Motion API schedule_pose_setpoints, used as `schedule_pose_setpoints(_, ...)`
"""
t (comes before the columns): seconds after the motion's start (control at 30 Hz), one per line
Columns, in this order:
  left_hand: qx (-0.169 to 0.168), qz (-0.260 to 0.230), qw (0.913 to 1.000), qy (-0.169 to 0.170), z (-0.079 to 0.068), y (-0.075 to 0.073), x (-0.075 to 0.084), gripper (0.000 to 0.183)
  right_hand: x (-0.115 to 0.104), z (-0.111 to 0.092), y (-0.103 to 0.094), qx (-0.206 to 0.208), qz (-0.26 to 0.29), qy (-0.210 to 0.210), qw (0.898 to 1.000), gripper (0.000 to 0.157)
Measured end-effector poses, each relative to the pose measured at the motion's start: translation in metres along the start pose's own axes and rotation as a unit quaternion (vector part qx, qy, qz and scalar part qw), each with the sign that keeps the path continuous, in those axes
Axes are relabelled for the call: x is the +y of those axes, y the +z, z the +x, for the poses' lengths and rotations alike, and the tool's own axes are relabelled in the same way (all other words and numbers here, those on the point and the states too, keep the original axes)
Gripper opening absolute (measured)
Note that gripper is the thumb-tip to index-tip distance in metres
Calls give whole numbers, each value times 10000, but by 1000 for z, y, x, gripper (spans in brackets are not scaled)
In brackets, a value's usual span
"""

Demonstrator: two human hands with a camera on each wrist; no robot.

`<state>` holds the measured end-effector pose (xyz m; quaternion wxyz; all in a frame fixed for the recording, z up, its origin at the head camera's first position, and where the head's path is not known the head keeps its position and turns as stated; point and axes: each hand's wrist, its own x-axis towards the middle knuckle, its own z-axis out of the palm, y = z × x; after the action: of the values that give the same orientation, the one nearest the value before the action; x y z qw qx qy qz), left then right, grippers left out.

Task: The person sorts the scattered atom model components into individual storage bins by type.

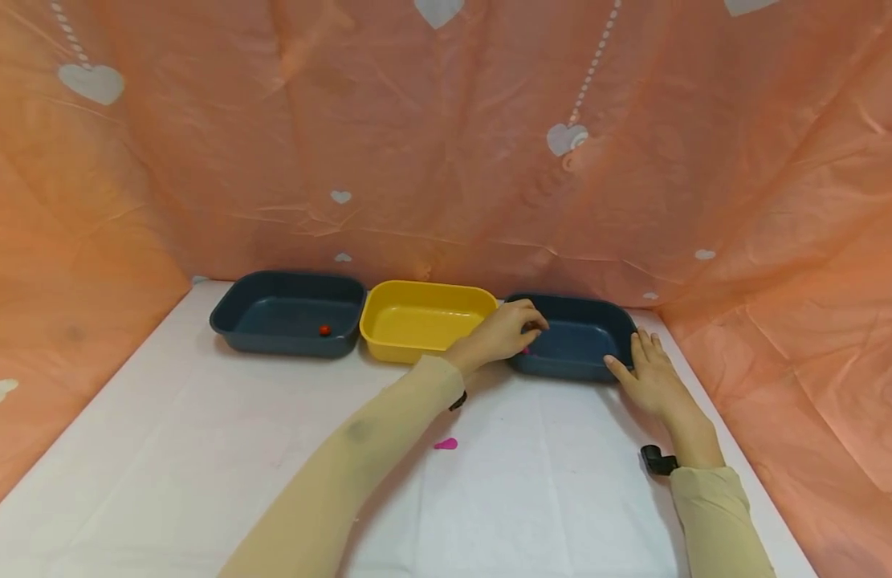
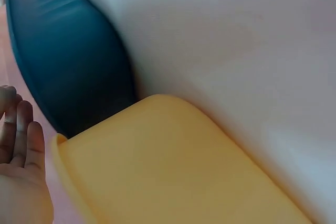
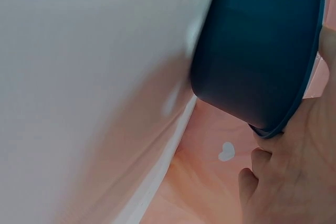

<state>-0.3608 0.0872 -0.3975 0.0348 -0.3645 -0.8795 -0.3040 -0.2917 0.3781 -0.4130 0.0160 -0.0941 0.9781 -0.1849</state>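
My left hand point(image 1: 505, 331) reaches over the left end of the right dark blue bin point(image 1: 572, 371), fingers loosely bent. A small pink object point(image 1: 526, 350) shows just below its thumb, mostly hidden; its kind is unclear. In the left wrist view, that hand's fingers point(image 2: 34, 148) appear at the left edge, with nothing visible in them. My right hand point(image 1: 657, 381) rests against the bin's right end, fingers extended along the rim and thumb spread toward the front corner. A flat magenta piece, resembling a deflated balloon point(image 1: 447, 443), lies on the white tabletop before the bins.
A yellow bin point(image 1: 395, 352) stands between the right bin and another dark blue bin point(image 1: 272, 343) at the left. A small red ball point(image 1: 325, 330) lies inside the left bin. Behind the row hangs an orange curtain point(image 1: 431, 160) with pale hearts.
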Motion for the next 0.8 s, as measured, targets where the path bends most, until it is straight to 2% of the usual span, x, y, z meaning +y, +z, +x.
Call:
schedule_pose_setpoints(0.23, 18, -147, 9990, 426, -18, -7, 5, 22, 1, 0, 2, 16, -61, -42, 10000, 94)
schedule_pose_setpoints(0.5, -185, -91, 9978, 634, -43, -17, 11, 22, 0, -2, 2, 10, -31, -55, 10000, 94)
schedule_pose_setpoints(0.8, -268, 154, 9893, 1424, -74, -27, 2, 18, 0, 0, 2, 4, -42, -78, 10000, 94)
